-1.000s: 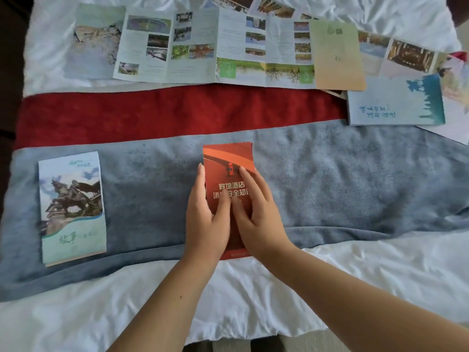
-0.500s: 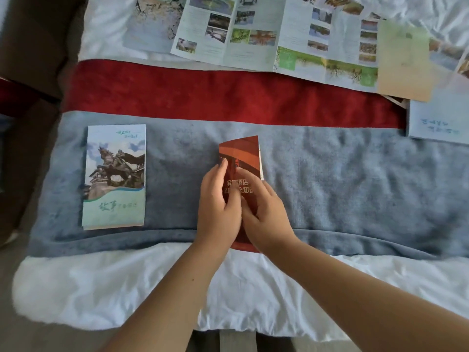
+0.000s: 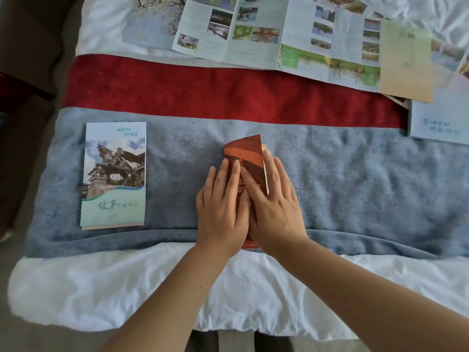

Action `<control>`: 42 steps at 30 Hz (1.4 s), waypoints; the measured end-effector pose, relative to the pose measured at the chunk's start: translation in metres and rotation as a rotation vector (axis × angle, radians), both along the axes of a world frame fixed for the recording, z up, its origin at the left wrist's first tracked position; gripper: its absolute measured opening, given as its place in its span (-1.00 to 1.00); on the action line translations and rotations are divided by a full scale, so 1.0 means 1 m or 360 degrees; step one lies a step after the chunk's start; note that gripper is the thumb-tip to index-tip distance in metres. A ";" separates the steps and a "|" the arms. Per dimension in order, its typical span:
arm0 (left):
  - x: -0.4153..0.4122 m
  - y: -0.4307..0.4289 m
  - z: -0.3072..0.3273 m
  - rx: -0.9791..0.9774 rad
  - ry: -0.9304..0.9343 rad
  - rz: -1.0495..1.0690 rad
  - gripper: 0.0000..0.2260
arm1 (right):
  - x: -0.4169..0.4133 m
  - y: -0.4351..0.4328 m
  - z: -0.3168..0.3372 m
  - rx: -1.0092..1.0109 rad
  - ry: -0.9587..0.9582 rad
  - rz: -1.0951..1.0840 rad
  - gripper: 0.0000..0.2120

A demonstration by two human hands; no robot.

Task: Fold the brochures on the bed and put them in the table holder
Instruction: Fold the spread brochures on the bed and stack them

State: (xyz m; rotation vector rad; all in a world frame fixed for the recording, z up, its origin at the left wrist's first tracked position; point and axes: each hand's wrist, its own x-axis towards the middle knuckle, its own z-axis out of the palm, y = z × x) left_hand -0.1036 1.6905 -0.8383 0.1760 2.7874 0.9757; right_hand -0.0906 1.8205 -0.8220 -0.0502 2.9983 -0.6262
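both hands lay flat, palms down and fingers stretched out, on a red brochure [image 3: 245,154] in the middle of the grey blanket [image 3: 355,189] across the bed. the left hand [image 3: 222,207] covered the brochure's left half and the right hand [image 3: 275,204] its right half, thumbs overlapping; neither gripped anything. the brochure's top right corner seemed to lift slightly, showing pale inner pages. a folded brochure with a horseman statue [image 3: 114,175] lay flat near the blanket's left edge. past the red band [image 3: 203,90], an unfolded brochure [image 3: 266,34] spread over the white sheet [image 3: 101,29] toward the bed's far edge. a pale blue brochure [image 3: 440,123], blurred, sat at the right edge.
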 end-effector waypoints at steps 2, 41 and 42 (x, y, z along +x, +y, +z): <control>0.001 -0.003 -0.001 -0.0085 0.0081 -0.0019 -0.47 | 0.001 -0.002 0.002 0.0068 0.0066 0.0016 -0.46; -0.009 -0.007 -0.043 -0.0590 0.0157 -0.0242 -0.53 | 0.019 0.010 -0.044 0.0262 -0.0346 0.0094 -0.37; -0.007 -0.009 -0.047 -0.0598 0.0170 -0.0238 -0.53 | 0.021 0.010 -0.047 0.0247 -0.0335 0.0100 -0.36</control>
